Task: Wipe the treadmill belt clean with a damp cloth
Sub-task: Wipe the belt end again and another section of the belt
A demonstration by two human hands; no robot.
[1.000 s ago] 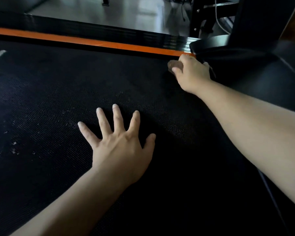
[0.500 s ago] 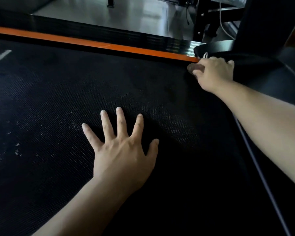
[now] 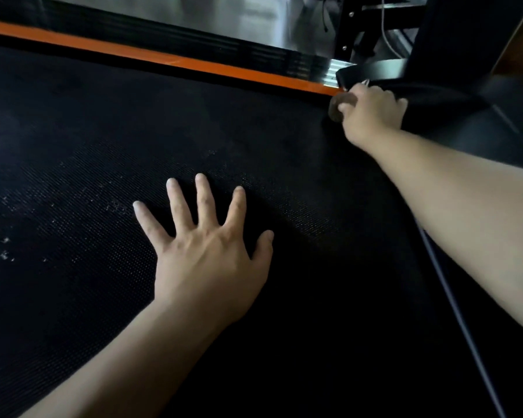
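The black textured treadmill belt (image 3: 82, 140) fills most of the head view, with pale specks of dirt on its left part. My left hand (image 3: 206, 254) lies flat on the belt with fingers spread. My right hand (image 3: 372, 114) is at the far right end of the belt, close to the orange side strip (image 3: 175, 60), fingers curled round a small dark brownish cloth (image 3: 338, 105) that sticks out to the left of the fist and presses on the belt. Most of the cloth is hidden inside the hand.
Beyond the orange strip runs the ribbed black side rail (image 3: 194, 40), then shiny floor (image 3: 254, 16). The black motor cover and upright post (image 3: 453, 55) rise at the upper right. A thin grey cord (image 3: 453, 303) runs under my right forearm.
My right hand with the cloth has slid to the right along the belt's far edge, up against the motor cover. My left hand has stayed flat on the belt.
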